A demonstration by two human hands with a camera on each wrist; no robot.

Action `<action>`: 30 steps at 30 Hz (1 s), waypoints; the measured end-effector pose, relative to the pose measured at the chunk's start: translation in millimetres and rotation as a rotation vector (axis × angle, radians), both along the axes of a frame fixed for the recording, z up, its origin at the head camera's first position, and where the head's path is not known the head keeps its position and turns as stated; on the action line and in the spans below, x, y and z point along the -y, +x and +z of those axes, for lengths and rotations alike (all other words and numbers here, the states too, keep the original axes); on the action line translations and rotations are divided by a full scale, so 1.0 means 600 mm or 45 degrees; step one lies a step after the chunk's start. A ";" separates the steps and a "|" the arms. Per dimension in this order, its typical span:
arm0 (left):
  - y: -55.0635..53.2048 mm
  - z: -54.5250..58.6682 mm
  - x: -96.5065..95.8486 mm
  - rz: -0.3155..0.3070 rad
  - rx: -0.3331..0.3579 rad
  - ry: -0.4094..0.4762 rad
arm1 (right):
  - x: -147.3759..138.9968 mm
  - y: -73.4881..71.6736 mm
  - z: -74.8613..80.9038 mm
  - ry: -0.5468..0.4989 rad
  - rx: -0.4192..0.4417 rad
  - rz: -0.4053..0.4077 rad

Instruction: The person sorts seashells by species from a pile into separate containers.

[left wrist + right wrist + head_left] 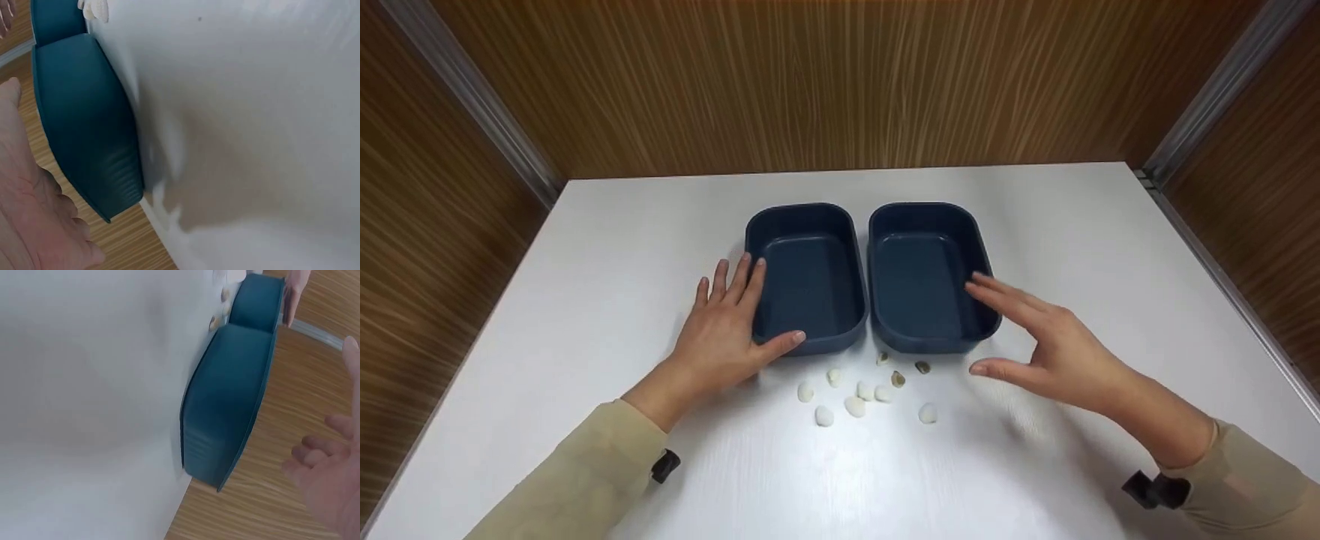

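Observation:
Two dark blue rectangular containers stand side by side, the left container point(810, 300) and the right container point(919, 300). My left hand point(720, 330) is spread over the near left corner of the left container, fingers straight and thumb pointing across its front rim. To the right, my right hand point(1057, 345) hovers by the right container's outer rim, with its fingers extended and its thumb apart. Neither hand holds anything. In front of the containers lie several white shells point(855, 406) and a few brownish shells point(898, 379). In the right wrist view, the right container point(225, 388) shows from its side.
The white table point(622, 262) carries everything. A wood-grain panel point(840, 82) rises behind its far edge, with similar side walls point(420, 195) and metal corner strips point(472, 90). Black straps point(1156, 490) show at the sleeves.

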State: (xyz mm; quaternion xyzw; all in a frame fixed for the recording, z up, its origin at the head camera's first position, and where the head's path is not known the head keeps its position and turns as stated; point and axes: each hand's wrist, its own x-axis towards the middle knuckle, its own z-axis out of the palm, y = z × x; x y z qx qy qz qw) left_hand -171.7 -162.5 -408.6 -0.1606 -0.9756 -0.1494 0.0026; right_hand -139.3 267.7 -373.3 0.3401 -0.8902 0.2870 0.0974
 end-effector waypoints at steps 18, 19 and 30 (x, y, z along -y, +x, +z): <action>-0.020 -0.024 0.011 -0.010 0.032 0.099 | 0.038 0.032 -0.067 -0.201 0.153 0.385; -0.021 -0.025 0.012 -0.011 0.032 0.097 | 0.038 0.032 -0.072 -0.200 0.168 0.402; -0.021 -0.028 0.011 -0.013 0.053 0.089 | 0.036 0.025 -0.099 -0.142 0.385 0.377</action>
